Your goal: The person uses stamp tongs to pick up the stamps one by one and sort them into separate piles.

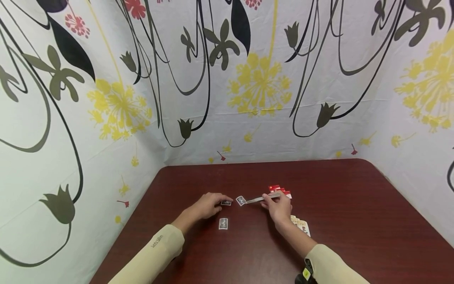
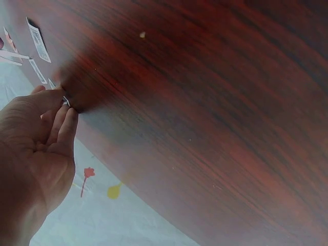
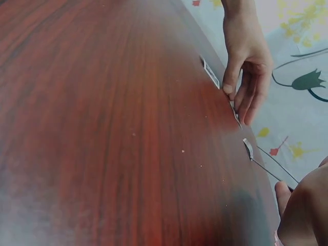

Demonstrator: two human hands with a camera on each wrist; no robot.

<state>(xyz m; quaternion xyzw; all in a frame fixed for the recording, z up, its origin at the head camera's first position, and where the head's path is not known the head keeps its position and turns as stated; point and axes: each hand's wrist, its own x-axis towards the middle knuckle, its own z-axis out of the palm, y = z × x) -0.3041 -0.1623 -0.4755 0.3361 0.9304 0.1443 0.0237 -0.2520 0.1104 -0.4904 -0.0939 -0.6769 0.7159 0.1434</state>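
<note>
My right hand (image 1: 279,209) holds silver tweezers (image 1: 258,199) that slant left across the table. At their tips is a small white-edged grey stamp (image 1: 240,200), tilted and slightly bent in the right wrist view. Just left of it, my left hand (image 1: 207,206) has thumb and fingers at opposite ends of another grey stamp (image 1: 226,203), which the fingers partly cover. A third grey stamp (image 1: 223,223) lies flat nearer to me. In the left wrist view, the left hand (image 2: 46,123) sits low at the tabletop.
Red stamps (image 1: 274,188) overlap in a group behind my right hand. Cream stamps (image 1: 301,225) lie fanned beside my right forearm, partly hidden by it. The dark red wooden table (image 1: 340,197) meets a flower-patterned cloth (image 1: 262,138) at its back and sides.
</note>
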